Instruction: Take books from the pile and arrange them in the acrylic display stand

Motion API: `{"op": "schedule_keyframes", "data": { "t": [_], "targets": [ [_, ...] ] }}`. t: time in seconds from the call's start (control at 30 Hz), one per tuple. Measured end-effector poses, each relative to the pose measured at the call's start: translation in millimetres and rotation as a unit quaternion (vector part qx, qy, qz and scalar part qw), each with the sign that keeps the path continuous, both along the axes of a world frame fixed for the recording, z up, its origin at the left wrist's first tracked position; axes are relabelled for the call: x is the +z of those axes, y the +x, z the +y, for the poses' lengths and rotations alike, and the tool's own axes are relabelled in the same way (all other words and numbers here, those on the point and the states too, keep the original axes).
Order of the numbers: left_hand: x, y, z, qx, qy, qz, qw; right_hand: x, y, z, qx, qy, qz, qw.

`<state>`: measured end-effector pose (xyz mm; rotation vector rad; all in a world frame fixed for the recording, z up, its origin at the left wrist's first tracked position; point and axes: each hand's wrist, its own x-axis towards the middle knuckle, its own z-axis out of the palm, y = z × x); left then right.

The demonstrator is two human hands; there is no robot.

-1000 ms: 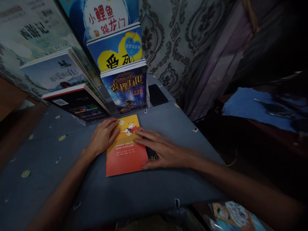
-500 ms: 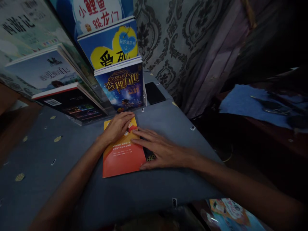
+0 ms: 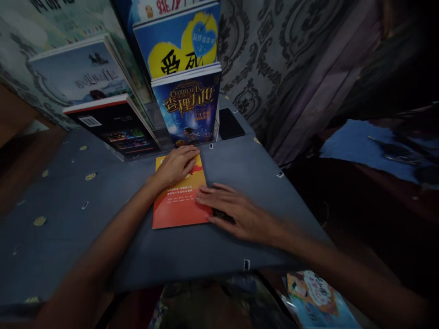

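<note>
A thin yellow and orange book (image 3: 181,212) lies flat on the table, its printed lines upside down to me. My left hand (image 3: 177,165) rests palm down across its far part, fingers stretched out and loosely together. Over the right edge of the book lies my right hand (image 3: 236,210), fingers extended, their tips touching the cover and the thumb near the lower right corner. Neither hand grips anything. Part of the book's far end is hidden under the left hand.
Just beyond the hands, a stand holds several upright books, with a dark blue book (image 3: 188,109) and a black-backed book (image 3: 115,125) in front. A dark flat object (image 3: 231,124) lies behind. The grey-blue tablecloth (image 3: 137,256) ends at the right; a blue cloth (image 3: 356,146) lies beyond.
The view has shifted, so the books and table appear lower or higher than before. My right hand has slid a little toward me along the book's right edge; my left stays on top.
</note>
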<state>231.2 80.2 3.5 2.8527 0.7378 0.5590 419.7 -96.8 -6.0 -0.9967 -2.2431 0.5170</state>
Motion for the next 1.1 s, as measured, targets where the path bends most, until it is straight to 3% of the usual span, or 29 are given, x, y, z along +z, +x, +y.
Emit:
{"op": "schedule_keyframes", "data": {
  "t": [0.23,0.37,0.5,0.63,0.73,0.9,1.1],
  "targets": [
    [4.2,1.8,-6.0,0.021,0.046,0.009,0.999,-5.7,-9.8,-37.0,-0.03,0.109,-0.005,0.994],
    [14.9,-1.1,-19.8,0.084,0.083,0.038,0.992,-7.2,-11.3,-40.2,-0.035,0.125,-0.028,0.991],
    [18.3,-21.8,-55.4,0.118,0.08,0.037,0.989,-10.0,-13.5,-39.0,-0.051,0.121,-0.025,0.991],
    [8.8,-52.2,-100.8,0.1,0.045,0.008,0.994,-9.7,-13.5,-39.8,-0.053,0.119,-0.021,0.991],
    [-0.3,-65.5,-120.9,0.108,0.05,-0.001,0.993,-5.0,-16.0,-42.7,-0.06,0.12,-0.038,0.99],
    [-7.3,-67.1,-123.8,0.116,0.049,-0.033,0.991,3.2,-52.0,-51.9,-0.084,0.136,-0.097,0.982],
    [-9.9,-69.9,-118.5,0.106,-0.002,-0.063,0.992,-0.6,-102.8,-57.7,-0.104,0.122,-0.161,0.974]
  ]
}}
